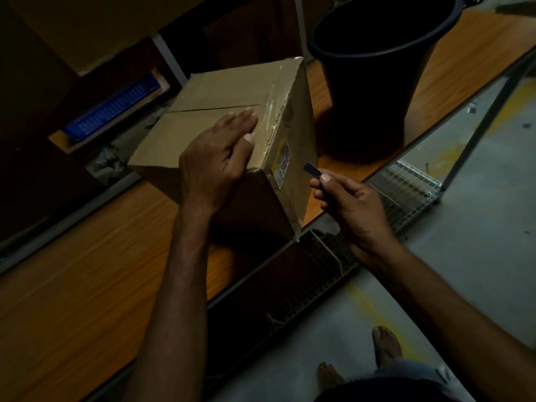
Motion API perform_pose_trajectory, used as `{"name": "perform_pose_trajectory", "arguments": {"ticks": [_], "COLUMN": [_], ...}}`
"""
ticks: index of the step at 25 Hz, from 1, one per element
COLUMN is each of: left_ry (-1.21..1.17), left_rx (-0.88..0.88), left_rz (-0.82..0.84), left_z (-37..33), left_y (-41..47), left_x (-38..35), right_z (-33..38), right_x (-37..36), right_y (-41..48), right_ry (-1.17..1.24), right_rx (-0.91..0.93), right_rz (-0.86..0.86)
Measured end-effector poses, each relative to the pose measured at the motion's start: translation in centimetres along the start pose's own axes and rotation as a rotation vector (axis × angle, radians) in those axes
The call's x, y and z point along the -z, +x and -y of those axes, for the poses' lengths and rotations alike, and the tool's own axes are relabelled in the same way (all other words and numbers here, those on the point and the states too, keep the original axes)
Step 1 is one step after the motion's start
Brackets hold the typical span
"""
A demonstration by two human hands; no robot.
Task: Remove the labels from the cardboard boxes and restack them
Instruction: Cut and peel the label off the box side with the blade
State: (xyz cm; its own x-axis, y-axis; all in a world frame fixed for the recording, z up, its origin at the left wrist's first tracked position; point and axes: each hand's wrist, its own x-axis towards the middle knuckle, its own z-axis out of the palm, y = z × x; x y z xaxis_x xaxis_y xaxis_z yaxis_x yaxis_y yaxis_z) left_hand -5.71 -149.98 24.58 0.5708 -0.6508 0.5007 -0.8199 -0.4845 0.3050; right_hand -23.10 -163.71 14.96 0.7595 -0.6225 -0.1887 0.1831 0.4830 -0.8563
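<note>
One blurred label marks the box; right hand pinches a blue tool.

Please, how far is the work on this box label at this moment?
Done: nothing visible, the label is still on the side of the cardboard box. In hand: the left hand presses on the box top; the right hand pinches a small blue tool close to the label. Left: peeling the label and restacking the box.

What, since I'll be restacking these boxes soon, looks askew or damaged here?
The cardboard box sits skewed on the table, its near corner seemingly just past the edge. Its clear tape is wrinkled along the top edge. Nothing looks torn or spilled.
</note>
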Motion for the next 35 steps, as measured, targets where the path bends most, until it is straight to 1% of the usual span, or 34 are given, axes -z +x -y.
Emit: {"name": "perform_pose_trajectory", "arguments": {"ticks": [2,4,6,8,10,15,18,20,23,28,35], "left_ry": [-0.005,-0.01,-0.017,-0.019,-0.03,-0.033,-0.066,-0.067,-0.062,-0.077,-0.095], "left_rx": [-0.035,-0.041,-0.046,-0.057,-0.057,-0.061,-0.065,-0.079,-0.078,-0.079,-0.092], "left_rz": [-0.018,-0.042,-0.064,-0.08,-0.091,-0.109,-0.13,-0.141,-0.147,-0.156,-0.166], "left_z": [0.4,0.6,0.7,0.8,1.0,1.0,1.0,1.1,1.3,1.4,1.2], "left_y": [0.0,0.0,0.1,0.1,0.2,0.2,0.1,0.2,0.2,0.1,0.0], "left_x": [-0.2,-0.5,-0.7,-0.9,-1.0,-1.1,-1.2,-1.3,-1.4,-1.5,-1.5], "right_z": [-1.1,-2.5,-3.9,-5.4,-7.0,-8.6,-9.0,-9.1,-9.0,-9.1,-8.5], "right_x": [-0.2,-0.7,-1.7,-2.7,-3.5,-4.3,-4.3,-4.4,-4.5,-4.2,-4.7], "right_y": [-0.7,-1.4,-2.1,-2.6,-2.9,-2.8,-2.8,-2.8,-2.4,-2.6,-2.7], "right_ry": [-0.077,-0.237,-0.324,-0.389,-0.458,-0.481,-0.543,-0.572,-0.574,-0.579,-0.54], "right_rx": [0.09,0.232,0.387,0.537,0.622,0.669,0.776,0.808,0.817,0.828,0.773], "right_rz": [-0.054,-0.112,-0.149,-0.171,-0.166,-0.234,-0.263,-0.275,-0.3,-0.281,-0.282]}}
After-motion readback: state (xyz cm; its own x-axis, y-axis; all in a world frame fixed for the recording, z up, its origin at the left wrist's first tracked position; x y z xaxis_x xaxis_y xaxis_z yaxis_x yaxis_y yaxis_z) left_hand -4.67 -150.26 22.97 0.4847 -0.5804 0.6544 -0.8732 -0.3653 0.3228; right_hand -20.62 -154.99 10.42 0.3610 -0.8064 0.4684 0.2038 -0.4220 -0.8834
